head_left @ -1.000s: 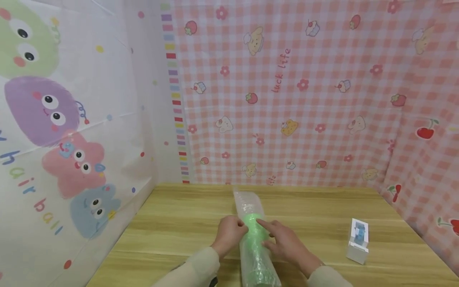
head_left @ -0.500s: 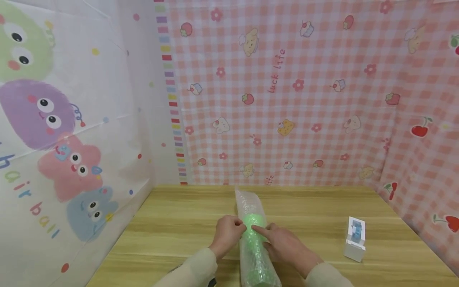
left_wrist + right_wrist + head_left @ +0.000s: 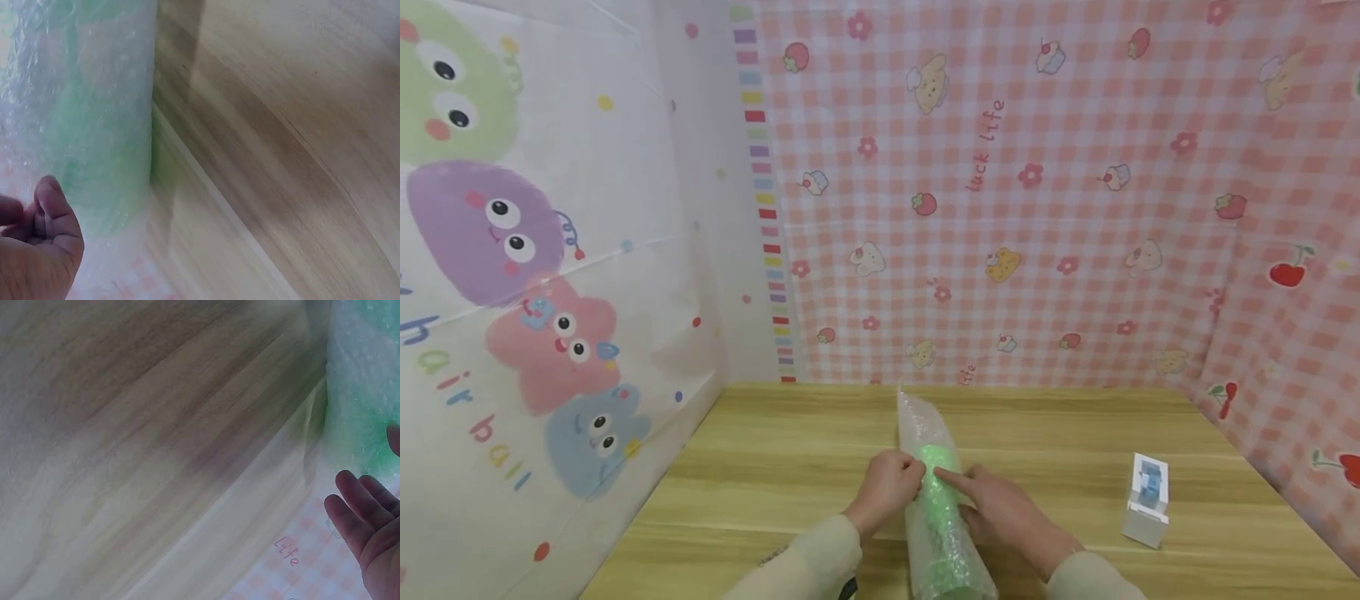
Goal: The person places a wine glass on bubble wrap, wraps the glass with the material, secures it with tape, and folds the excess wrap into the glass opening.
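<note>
A green object (image 3: 938, 493), its exact kind blurred by the wrapping, lies rolled in clear bubble wrap (image 3: 919, 417). The roll runs lengthwise away from me on the table. On its left side my left hand (image 3: 889, 486), fingers curled, pinches at the bubble wrap; in the left wrist view its fingertips (image 3: 51, 194) are close together over the wrap. My right hand (image 3: 1009, 510) is on the other side, its index finger stretched out onto the wrap over the green part. In the right wrist view the other fingers (image 3: 353, 519) are fairly straight beside the roll.
To the right on the wood-grain table (image 3: 760, 467) stands a small white tape dispenser (image 3: 1146, 500) with a blue roll. A pink checked cloth (image 3: 1060, 217) hangs behind the table, and a white printed cloth (image 3: 647, 167) hangs at the left.
The wrapped roll and my left hand have shifted slightly to the right. My right index finger has drawn a little down the wrap from where it was a second ago.
</note>
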The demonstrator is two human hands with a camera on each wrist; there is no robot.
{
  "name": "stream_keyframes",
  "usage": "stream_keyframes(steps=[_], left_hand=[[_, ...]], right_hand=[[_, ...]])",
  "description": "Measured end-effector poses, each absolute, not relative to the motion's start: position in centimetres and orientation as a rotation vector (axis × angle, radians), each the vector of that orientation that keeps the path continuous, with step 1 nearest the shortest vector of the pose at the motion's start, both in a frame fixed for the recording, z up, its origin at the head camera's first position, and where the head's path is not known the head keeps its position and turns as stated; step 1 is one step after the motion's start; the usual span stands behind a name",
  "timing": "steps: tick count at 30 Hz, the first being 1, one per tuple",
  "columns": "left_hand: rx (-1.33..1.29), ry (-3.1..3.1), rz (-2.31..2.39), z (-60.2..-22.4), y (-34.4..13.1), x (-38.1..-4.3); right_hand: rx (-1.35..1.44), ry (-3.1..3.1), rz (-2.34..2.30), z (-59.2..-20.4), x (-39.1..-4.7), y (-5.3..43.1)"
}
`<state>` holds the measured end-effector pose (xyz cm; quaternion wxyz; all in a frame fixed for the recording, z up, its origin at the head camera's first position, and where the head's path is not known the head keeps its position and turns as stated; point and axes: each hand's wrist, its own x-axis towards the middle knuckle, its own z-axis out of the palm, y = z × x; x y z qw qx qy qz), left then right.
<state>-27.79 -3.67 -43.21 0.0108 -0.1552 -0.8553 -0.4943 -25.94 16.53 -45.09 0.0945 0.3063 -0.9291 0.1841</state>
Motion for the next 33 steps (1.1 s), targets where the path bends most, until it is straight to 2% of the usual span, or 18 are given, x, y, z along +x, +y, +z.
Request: stream_keyframes(steps=[8,17,25,33], left_hand=[[-0.737,-2.684,-1.272,-43.8,-3.6,-28.1],[-0.723,-2.679,-1.175,-44.7,-2.8,-28.0],[-0.758,-2.717,-1.007,-44.6,-1.9,-28.4],[-0.767,-2.716,-0.920,-44.5,-1.3,-28.4]], right_hand=[[0.854,-2.804,0.737,-45.3,-26.1,17.2],[0.778,-2.796,0.910,-45.5,-25.8,17.7],[0.478,-2.825,1.163,-44.6,-26.1,17.5],[0.254,-2.820,1.062,-44.4,-26.3,16.5]])
